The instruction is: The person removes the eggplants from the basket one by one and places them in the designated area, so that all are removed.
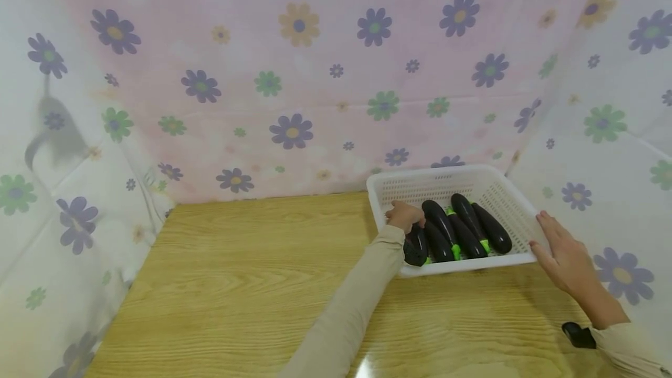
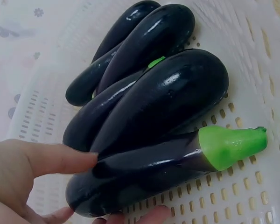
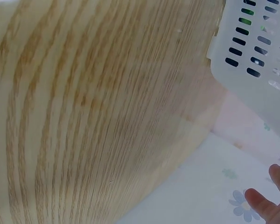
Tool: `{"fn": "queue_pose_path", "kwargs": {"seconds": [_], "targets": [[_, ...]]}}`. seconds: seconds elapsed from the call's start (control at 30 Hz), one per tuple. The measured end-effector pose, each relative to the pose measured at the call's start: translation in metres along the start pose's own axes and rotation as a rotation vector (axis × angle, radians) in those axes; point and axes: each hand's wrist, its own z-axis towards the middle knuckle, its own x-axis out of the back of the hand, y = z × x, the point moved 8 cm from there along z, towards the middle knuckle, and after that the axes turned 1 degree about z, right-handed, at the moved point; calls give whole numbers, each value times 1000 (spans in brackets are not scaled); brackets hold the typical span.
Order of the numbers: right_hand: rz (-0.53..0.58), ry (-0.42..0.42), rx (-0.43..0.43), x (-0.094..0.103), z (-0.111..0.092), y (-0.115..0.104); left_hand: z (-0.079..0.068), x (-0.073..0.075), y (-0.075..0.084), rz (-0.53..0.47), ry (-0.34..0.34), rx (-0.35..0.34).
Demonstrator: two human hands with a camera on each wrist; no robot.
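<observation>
A white plastic basket (image 1: 520,209) with slotted walls stands at the table's right side, several glossy dark purple eggplants (image 1: 464,235) with bright green stem caps lying side by side in it. My left hand (image 1: 404,216) reaches into its left end and grips the leftmost eggplant (image 2: 140,179). In the left wrist view the thumb presses on top near the blunt end, while the other fingers curl beneath, partly hidden. At the basket's right front corner is my right hand (image 1: 569,258), fingers extended and apart, fingertips right at the rim.
Under the basket is a wood-grain table (image 1: 226,284). Flower-print cloth (image 1: 336,74) hangs behind it and along both sides, close to the basket's back and right. A black device (image 1: 579,335) is at my right wrist.
</observation>
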Motion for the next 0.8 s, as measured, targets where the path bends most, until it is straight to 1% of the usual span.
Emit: {"fn": "queue_pose_path", "kwargs": {"seconds": [0.1, 0.23, 0.33, 0.47, 0.57, 0.67, 0.73, 0.8], "targets": [[-11, 16, 10, 0, 1, -3, 1, -1, 1, -4, -25, -28], [-29, 35, 16, 1, 0, -5, 2, -7, 0, -63, -66, -70], [-33, 39, 16, 1, -4, -6, 5, -11, -5, -113, -67, -88], [-26, 23, -2, 0, -8, -6, 13, -12, -9, -172, -61, -98], [26, -4, -44, -1, -6, -5, 13, -11, -6, -215, -76, -118], [95, -41, -85, -1, -5, -4, 5, -7, 4, -229, -104, -182], [142, -74, -106, -1, -4, -3, -4, -3, 10, -255, -132, -219], [167, -109, -119, -1, -4, -1, -14, 2, 15, -285, -159, -244]]}}
